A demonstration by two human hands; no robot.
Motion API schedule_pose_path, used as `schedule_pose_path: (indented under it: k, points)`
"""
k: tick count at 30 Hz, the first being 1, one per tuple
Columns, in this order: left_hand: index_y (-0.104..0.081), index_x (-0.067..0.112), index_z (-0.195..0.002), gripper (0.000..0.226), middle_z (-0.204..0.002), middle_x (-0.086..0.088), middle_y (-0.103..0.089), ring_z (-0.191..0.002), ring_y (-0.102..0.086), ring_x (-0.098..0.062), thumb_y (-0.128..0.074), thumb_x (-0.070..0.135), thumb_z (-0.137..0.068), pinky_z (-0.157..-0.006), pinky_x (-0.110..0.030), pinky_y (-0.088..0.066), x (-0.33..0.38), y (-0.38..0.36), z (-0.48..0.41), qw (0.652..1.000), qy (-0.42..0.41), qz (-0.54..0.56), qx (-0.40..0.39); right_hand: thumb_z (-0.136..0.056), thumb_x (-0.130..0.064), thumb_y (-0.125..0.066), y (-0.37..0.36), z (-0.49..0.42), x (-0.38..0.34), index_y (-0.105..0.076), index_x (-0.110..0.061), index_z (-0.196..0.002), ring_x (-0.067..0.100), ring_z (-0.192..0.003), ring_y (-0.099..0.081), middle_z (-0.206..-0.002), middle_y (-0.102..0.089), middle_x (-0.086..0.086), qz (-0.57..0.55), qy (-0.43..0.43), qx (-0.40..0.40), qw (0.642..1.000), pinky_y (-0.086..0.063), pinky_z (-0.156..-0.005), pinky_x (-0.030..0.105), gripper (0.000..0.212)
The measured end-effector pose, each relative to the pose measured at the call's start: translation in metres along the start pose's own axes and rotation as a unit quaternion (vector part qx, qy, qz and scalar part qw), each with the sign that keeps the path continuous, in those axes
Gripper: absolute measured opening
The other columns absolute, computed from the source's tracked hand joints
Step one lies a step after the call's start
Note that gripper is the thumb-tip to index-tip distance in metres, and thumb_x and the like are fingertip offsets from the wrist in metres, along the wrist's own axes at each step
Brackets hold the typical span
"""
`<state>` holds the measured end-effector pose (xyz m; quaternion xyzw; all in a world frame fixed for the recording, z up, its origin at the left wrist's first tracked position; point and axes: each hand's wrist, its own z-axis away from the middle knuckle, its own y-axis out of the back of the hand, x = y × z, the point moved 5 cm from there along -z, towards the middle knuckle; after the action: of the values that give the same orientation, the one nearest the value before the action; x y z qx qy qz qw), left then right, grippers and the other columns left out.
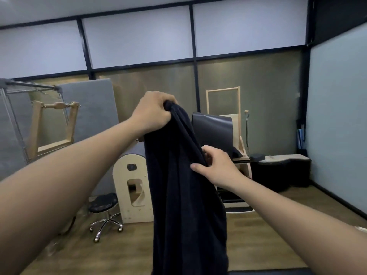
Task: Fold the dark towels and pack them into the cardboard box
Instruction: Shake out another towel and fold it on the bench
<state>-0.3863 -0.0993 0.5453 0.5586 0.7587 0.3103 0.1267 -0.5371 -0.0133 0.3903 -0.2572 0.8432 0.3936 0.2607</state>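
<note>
A dark navy towel [186,205] hangs in long folds in front of me, from chest height down past the bottom of the view. My left hand [153,114] grips its bunched top corner, raised high. Lower and to the right, my right hand [216,165] pinches the towel's right edge between thumb and fingers. No cardboard box is in view.
Behind the towel stand a pale wooden barrel-shaped unit [133,187] and a black wheeled stool [103,207] on the wood floor. A metal frame with a wooden bar [53,108] is at the left. A wooden chair apparatus [228,124] and black pads [282,169] stand at the right.
</note>
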Motion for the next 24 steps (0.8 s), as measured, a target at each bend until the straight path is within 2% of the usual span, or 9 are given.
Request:
schedule_pose_path:
  k: [2,5,8,11,14,16,18,20,24]
  points:
    - [-0.072,0.026,-0.075,0.033,-0.076,-0.005,-0.073,-0.080,-0.069,-0.026,-0.044,0.013,-0.062,-0.077,-0.040,-0.057,-0.013,0.015,0.000,1.000,0.018,-0.013,0.017,-0.076,-0.032,-0.080,-0.001,0.011,0.025,-0.063,-0.033,-0.083,0.005,-0.072,-0.062,-0.080,-0.068,-0.009,-0.011,-0.026,-0.019,0.999,-0.049,-0.068,0.027,0.018]
    - [-0.075,0.021,-0.081,0.036,-0.079,-0.006,-0.074,-0.084,-0.069,-0.027,-0.045,0.013,-0.063,-0.080,-0.038,-0.057,-0.028,0.031,-0.003,0.998,0.040,-0.015,0.050,-0.078,-0.028,-0.079,-0.011,0.039,0.061,-0.066,-0.037,-0.096,-0.001,-0.087,-0.066,-0.093,-0.072,-0.013,-0.022,-0.076,-0.088,0.993,-0.054,-0.087,0.029,0.024]
    - [-0.077,0.016,-0.086,0.034,-0.083,-0.009,-0.073,-0.085,-0.067,-0.026,-0.049,0.007,-0.069,-0.080,-0.034,-0.053,-0.044,0.043,-0.008,0.992,0.071,-0.009,0.103,-0.082,-0.026,-0.075,-0.018,0.073,0.100,-0.060,-0.050,-0.097,-0.022,-0.085,-0.057,-0.091,-0.067,-0.031,0.028,-0.120,-0.137,0.983,-0.045,-0.075,0.003,0.032]
    - [-0.074,0.014,-0.084,0.031,-0.080,-0.007,-0.068,-0.083,-0.061,-0.022,-0.049,-0.001,-0.073,-0.075,-0.028,-0.045,-0.059,0.053,-0.012,0.986,0.097,-0.006,0.133,-0.083,-0.029,-0.073,-0.014,0.096,0.146,-0.066,-0.037,-0.084,-0.004,-0.075,-0.061,-0.078,-0.067,-0.017,0.089,-0.164,-0.172,0.967,-0.048,-0.072,0.015,0.011]
    - [-0.068,0.020,-0.078,0.030,-0.077,-0.006,-0.064,-0.081,-0.060,-0.022,-0.043,0.007,-0.066,-0.073,-0.029,-0.043,-0.076,0.056,-0.009,0.983,0.119,0.006,0.136,-0.086,-0.028,-0.071,0.018,0.103,0.183,-0.058,-0.027,-0.066,0.004,-0.063,-0.050,-0.066,-0.056,-0.009,0.163,-0.211,-0.141,0.953,-0.040,-0.060,0.017,0.024]
    - [-0.069,0.019,-0.079,0.032,-0.078,-0.006,-0.064,-0.082,-0.060,-0.024,-0.042,0.008,-0.067,-0.073,-0.031,-0.044,-0.087,0.060,-0.004,0.978,0.149,0.010,0.145,-0.087,-0.027,-0.071,0.045,0.103,0.196,-0.062,-0.023,-0.067,0.007,-0.067,-0.056,-0.070,-0.063,-0.007,0.163,-0.240,-0.086,0.953,-0.047,-0.065,0.021,0.023]
    - [-0.068,0.017,-0.080,0.033,-0.081,-0.006,-0.064,-0.083,-0.059,-0.023,-0.040,0.006,-0.067,-0.073,-0.030,-0.044,-0.087,0.063,-0.003,0.975,0.155,0.024,0.157,-0.085,-0.026,-0.073,0.059,0.099,0.198,-0.066,-0.019,-0.070,0.012,-0.070,-0.060,-0.074,-0.067,-0.004,0.133,-0.246,-0.038,0.959,-0.055,-0.071,0.032,0.018]
    - [-0.069,0.013,-0.081,0.032,-0.079,-0.007,-0.064,-0.081,-0.057,-0.019,-0.041,0.003,-0.068,-0.070,-0.028,-0.042,-0.067,0.059,-0.008,0.979,0.126,0.033,0.156,-0.081,-0.031,-0.077,0.051,0.086,0.179,-0.068,-0.023,-0.078,0.012,-0.075,-0.063,-0.081,-0.070,-0.005,0.106,-0.217,-0.035,0.970,-0.057,-0.070,0.033,0.012]
    - [-0.074,0.015,-0.081,0.034,-0.078,-0.004,-0.070,-0.080,-0.064,-0.019,-0.044,0.008,-0.067,-0.073,-0.032,-0.052,-0.015,0.040,-0.021,0.987,0.060,0.047,0.139,-0.079,-0.048,-0.076,-0.011,0.058,0.101,-0.055,-0.033,-0.127,0.006,-0.102,-0.062,-0.115,-0.063,-0.010,-0.027,-0.152,-0.118,0.981,-0.052,-0.079,0.021,0.054]
